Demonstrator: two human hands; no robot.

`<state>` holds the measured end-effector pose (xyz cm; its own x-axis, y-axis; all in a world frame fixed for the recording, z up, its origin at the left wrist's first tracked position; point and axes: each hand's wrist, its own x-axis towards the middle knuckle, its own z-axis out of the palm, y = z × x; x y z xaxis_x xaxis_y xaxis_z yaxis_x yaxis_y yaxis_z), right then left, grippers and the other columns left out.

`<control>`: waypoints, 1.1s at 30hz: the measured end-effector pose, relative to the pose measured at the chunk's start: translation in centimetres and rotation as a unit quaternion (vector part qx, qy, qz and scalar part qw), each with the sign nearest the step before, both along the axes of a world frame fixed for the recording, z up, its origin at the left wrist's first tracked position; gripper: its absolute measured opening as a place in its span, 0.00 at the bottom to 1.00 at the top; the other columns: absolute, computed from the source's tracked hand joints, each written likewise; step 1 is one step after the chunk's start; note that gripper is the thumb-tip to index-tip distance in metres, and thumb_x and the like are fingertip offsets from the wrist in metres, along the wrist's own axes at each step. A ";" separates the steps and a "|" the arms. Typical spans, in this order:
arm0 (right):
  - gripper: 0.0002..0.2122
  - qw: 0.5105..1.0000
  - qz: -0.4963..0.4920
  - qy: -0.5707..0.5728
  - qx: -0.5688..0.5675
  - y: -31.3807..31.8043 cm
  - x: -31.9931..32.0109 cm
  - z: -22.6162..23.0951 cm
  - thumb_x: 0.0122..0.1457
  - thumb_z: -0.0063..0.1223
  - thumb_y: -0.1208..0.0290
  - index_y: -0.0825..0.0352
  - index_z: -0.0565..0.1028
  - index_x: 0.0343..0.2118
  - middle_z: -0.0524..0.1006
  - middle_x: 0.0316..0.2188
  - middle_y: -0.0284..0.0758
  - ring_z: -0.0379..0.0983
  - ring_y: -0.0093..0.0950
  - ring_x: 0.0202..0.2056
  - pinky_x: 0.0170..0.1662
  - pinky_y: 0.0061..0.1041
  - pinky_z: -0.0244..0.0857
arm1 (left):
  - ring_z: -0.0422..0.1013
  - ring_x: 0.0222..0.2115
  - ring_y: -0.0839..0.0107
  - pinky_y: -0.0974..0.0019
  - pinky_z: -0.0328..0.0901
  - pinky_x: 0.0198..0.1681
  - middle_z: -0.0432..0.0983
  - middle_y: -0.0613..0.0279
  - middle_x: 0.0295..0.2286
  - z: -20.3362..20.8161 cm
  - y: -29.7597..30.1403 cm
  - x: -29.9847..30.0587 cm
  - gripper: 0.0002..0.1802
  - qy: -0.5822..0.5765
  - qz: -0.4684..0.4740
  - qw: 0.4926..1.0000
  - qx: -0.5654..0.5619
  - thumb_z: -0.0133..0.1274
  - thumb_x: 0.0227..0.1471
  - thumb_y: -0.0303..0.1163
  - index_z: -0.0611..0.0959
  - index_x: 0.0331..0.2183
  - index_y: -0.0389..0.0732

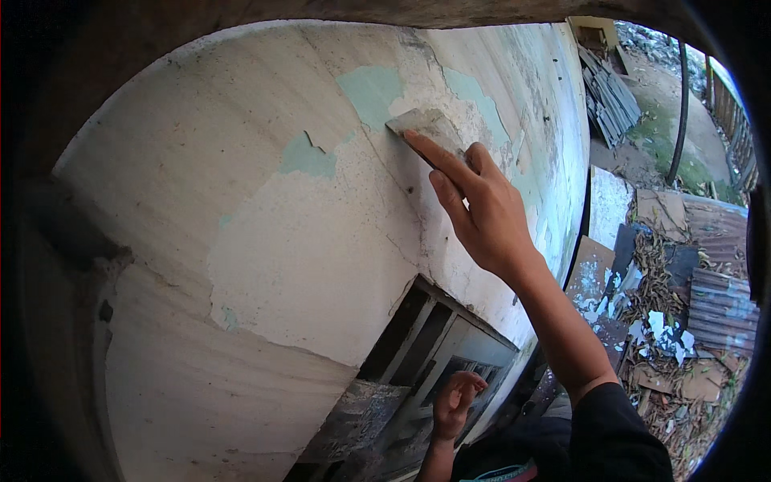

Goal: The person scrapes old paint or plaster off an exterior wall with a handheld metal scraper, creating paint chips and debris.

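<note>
My right hand point(486, 213) is raised to the wall point(289, 257) and closed around a wide, flat scraper point(432, 124). Its index finger stretches along the blade, whose edge meets the wall beside a pale green patch point(373, 92); the grip is mostly hidden by the hand. Around the blade, paint has come away and bare plaster shows, with a thin crack running down from it. Lower down, in front of a window frame point(422, 337), my left hand point(456, 404) is held up with loosely curled fingers and nothing visible in it, apart from the wall.
Far below on the right, the ground carries dry leaves, paint flakes point(662, 333) and corrugated sheets point(723, 309). More stacked sheets point(610, 100) lean by the wall's far end, near a thin dark pole point(681, 120). A dark, blurred edge crosses the top of the view.
</note>
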<state>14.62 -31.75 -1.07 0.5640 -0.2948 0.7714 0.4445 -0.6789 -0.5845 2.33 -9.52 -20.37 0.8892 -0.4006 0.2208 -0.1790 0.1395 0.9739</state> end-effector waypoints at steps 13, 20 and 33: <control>0.21 0.999 -0.028 -0.005 -0.014 0.0 0.4 0.0 0.64 0.46 0.63 0.42 0.67 0.60 0.61 0.24 0.37 0.62 0.32 0.25 0.29 0.31 0.59 | 0.72 0.36 0.69 0.65 0.67 0.43 0.75 0.57 0.35 -0.4 -0.1 0.0 0.07 0.007 0.020 1.000 0.009 0.51 0.60 0.30 0.78 0.39 0.39; 0.21 1.000 -0.006 0.027 -0.004 0.8 -0.6 -0.3 0.64 0.46 0.63 0.43 0.67 0.60 0.63 0.24 0.39 0.63 0.34 0.24 0.28 0.33 0.59 | 0.72 0.36 0.70 0.65 0.67 0.43 0.75 0.58 0.34 -0.3 -0.5 0.2 0.08 0.011 0.017 0.999 0.044 0.50 0.60 0.33 0.77 0.39 0.40; 0.20 0.999 -0.018 -0.026 0.011 0.7 0.1 1.4 0.63 0.47 0.63 0.43 0.68 0.59 0.64 0.24 0.40 0.64 0.36 0.24 0.28 0.33 0.61 | 0.72 0.37 0.71 0.67 0.66 0.43 0.76 0.59 0.35 -0.3 -0.6 -0.1 0.11 0.009 0.010 0.999 0.047 0.50 0.61 0.37 0.77 0.40 0.40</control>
<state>14.76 -31.05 0.28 0.5112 -0.3313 0.7930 0.4500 -0.6830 -0.5754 2.19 -10.13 -20.67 0.9009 -0.4006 0.1667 -0.1630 0.0436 0.9857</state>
